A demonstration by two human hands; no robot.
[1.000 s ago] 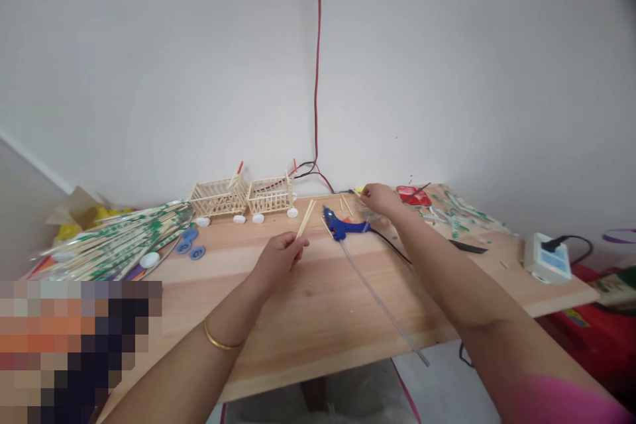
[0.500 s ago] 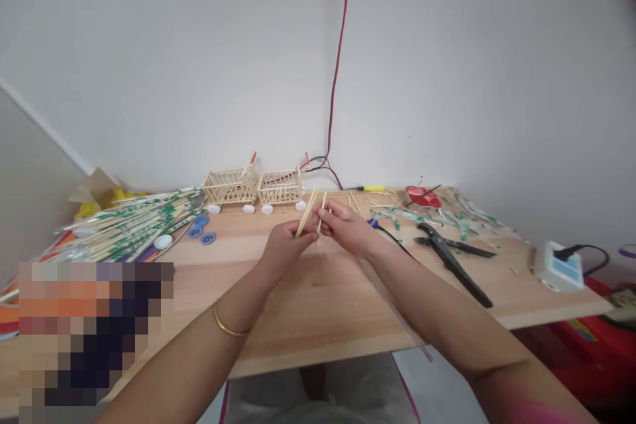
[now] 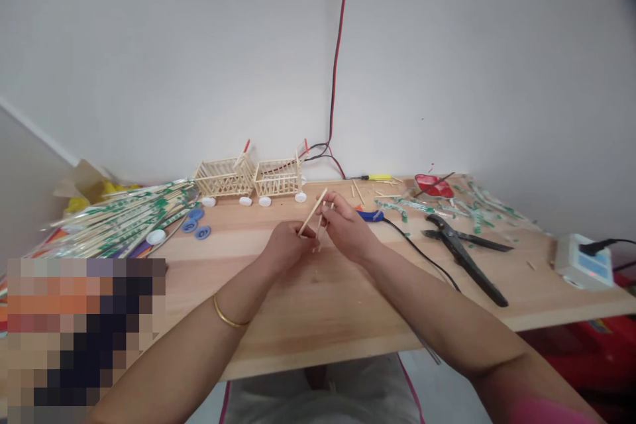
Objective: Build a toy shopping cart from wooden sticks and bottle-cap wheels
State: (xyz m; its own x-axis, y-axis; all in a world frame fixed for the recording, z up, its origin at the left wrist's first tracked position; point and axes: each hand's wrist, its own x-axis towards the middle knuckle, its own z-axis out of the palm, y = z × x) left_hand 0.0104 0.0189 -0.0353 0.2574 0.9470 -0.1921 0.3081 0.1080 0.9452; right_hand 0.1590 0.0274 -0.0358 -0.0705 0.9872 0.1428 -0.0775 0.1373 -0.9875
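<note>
My left hand [image 3: 291, 243] is closed on a thin wooden stick [image 3: 313, 212], which slants up and to the right past the fingertips. Close beside it, my right hand [image 3: 342, 222] pinches another short wooden stick [image 3: 320, 228] that points downward. The hands nearly meet above the wooden table [image 3: 318, 305], and the fingers partly hide the sticks. Behind them stand two small carts built of wooden sticks, a left cart [image 3: 226, 179] and a right cart [image 3: 278, 179], both on white round wheels.
Paper-wrapped chopsticks [image 3: 144, 215] pile up at left, near several blue caps [image 3: 203, 232]. To the right lie a blue-handled tool [image 3: 370, 216] with a black cable, black cutters [image 3: 460, 258], torn wrappers [image 3: 479, 212], a red dish [image 3: 433, 186] and a power strip [image 3: 583, 262].
The sticks in my left hand have tilted further right, with their tips now against the right-hand fingers. The view has shifted slightly, showing more of the blue-handled tool.
</note>
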